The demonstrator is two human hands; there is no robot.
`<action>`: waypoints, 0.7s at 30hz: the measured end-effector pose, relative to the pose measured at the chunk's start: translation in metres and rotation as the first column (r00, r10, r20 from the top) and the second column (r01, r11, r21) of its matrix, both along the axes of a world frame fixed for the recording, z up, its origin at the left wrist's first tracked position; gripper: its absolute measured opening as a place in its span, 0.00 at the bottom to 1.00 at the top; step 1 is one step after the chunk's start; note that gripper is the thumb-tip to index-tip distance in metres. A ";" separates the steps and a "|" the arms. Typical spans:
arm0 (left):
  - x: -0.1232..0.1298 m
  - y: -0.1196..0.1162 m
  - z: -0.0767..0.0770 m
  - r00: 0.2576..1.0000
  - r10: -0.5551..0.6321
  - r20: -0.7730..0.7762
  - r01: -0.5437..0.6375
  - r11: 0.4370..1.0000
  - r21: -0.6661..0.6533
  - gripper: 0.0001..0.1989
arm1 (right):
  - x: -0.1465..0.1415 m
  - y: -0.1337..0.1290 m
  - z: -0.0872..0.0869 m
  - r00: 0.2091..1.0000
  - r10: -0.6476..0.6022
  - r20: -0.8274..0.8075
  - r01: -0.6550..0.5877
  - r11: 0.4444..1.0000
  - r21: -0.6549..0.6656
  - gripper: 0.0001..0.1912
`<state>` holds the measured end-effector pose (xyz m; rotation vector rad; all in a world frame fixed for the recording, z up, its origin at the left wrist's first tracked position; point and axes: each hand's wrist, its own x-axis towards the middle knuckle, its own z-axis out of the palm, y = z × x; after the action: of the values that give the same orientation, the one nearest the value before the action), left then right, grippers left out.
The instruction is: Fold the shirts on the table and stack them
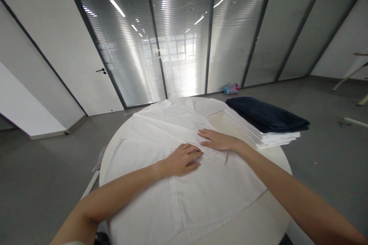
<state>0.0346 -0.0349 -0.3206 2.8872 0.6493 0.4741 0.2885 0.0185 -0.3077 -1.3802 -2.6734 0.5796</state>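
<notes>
A white shirt [149, 130] lies spread over a round table, its collar at the far side and its hem toward me. My left hand [184, 159] rests on the middle of the cloth, fingers a little apart and pointing right. Just right of it and slightly farther off, my right hand [217, 139] lies on the shirt with its fingers stretched to the left. Neither hand grips anything. A stack of folded white cloth [250, 128] with folded dark navy cloth [266, 115] on top stands at the table's right side, beyond my right forearm.
The pale round table [253, 218] shows its bare edge at the front right. Behind it are glass partitions with blinds and a white door [71, 46]. A blue and pink basket [231, 89] lies on the floor near the glass. Furniture legs stand at far right.
</notes>
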 end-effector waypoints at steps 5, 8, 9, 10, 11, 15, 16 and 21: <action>0.000 0.001 -0.001 1.000 -0.012 0.011 0.012 1.000 -0.015 0.20 | 0.001 0.000 -0.002 0.999 0.005 -0.040 -0.005 1.000 0.000 0.41; 0.000 0.001 -0.001 1.000 -0.019 0.025 0.019 1.000 -0.020 0.20 | 0.002 0.001 -0.002 0.999 -0.001 -0.045 0.000 1.000 -0.007 0.42; 0.000 0.001 -0.002 0.999 -0.020 0.028 0.020 1.000 -0.021 0.20 | 0.002 0.001 -0.002 0.999 -0.002 -0.046 0.001 1.000 -0.009 0.42; 0.000 0.001 -0.002 0.999 -0.020 0.029 0.021 1.000 -0.022 0.20 | 0.002 0.002 -0.002 0.999 -0.003 -0.047 0.002 1.000 -0.010 0.42; 0.000 0.001 -0.002 0.999 -0.021 0.031 0.021 0.999 -0.023 0.20 | 0.002 0.002 -0.002 0.999 -0.003 -0.047 0.003 1.000 -0.010 0.42; -0.001 0.002 -0.003 0.999 -0.018 0.038 0.019 1.000 -0.025 0.21 | 0.003 0.004 -0.004 1.000 -0.010 -0.030 0.010 1.000 -0.010 0.42; -0.001 0.002 -0.003 0.999 -0.016 0.039 0.017 1.000 -0.023 0.21 | 0.003 0.005 -0.005 1.000 -0.011 -0.027 0.010 1.000 -0.010 0.42; -0.001 0.000 0.000 0.999 -0.018 0.035 0.018 1.000 -0.022 0.20 | 0.006 0.007 -0.008 0.999 0.002 -0.048 -0.002 1.000 -0.006 0.41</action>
<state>0.0338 -0.0345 -0.3210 2.8545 0.6187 0.5104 0.2943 0.0253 -0.3152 -1.3474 -2.6376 0.6133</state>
